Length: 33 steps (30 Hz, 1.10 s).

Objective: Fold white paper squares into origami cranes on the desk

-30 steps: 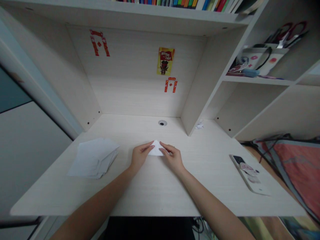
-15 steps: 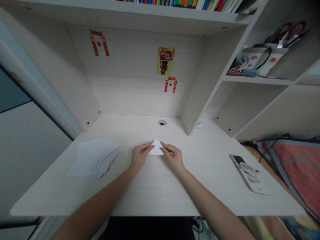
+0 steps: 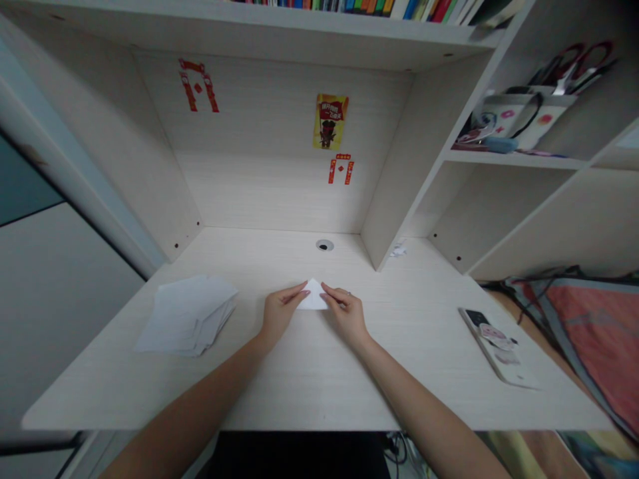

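Triangular white paper (image 3: 313, 299) lies between the hands, peak pointing forward, long edge running hand to hand. Left hand (image 3: 278, 309) pinches its left side, right hand (image 3: 348, 313) its right, grips nearly closed; neither clearly nearer.

Study nook, home-like: pale desk (image 3: 309, 392) with built-in shelving (image 3: 429, 146); row of books (image 3: 369, 6), upper shelf (image 3: 299, 21); decorated stationery holder (image 3: 545, 120), side compartment (image 3: 519, 161); red stickers (image 3: 188, 91), yellow picture card (image 3: 330, 122), back panel (image 3: 259, 146).
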Each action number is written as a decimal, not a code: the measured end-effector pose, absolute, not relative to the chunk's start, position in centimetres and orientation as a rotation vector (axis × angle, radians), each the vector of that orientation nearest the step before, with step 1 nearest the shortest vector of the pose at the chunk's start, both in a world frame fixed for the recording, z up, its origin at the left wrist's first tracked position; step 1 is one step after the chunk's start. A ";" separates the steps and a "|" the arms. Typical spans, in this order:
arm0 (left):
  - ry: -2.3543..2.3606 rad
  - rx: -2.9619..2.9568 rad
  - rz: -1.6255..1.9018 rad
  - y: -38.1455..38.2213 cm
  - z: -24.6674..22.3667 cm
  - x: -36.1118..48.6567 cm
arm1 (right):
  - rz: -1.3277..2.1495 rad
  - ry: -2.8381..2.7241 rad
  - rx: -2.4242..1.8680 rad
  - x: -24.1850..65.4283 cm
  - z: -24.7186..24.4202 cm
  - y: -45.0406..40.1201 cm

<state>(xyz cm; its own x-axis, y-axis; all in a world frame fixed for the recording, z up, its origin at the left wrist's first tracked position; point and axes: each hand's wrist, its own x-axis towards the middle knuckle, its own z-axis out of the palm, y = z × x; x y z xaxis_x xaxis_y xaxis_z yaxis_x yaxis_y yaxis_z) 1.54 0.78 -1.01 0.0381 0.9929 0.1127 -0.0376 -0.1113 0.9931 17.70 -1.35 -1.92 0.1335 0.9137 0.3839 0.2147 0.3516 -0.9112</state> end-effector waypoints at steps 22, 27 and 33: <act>1.075 1.305 1.162 1.0 -0.7 1.4 | 0.630 -1.422 -1.156 17.9 -2.0 -1.4; 1.014 1.326 1.018 1.3 -0.8 0.9 | 0.590 -1.472 -1.148 18.1 -2.0 -1.3; 1.057 1.281 1.031 1.6 -1.4 0.8 | 0.635 -1.443 -1.166 18.1 -1.8 -1.3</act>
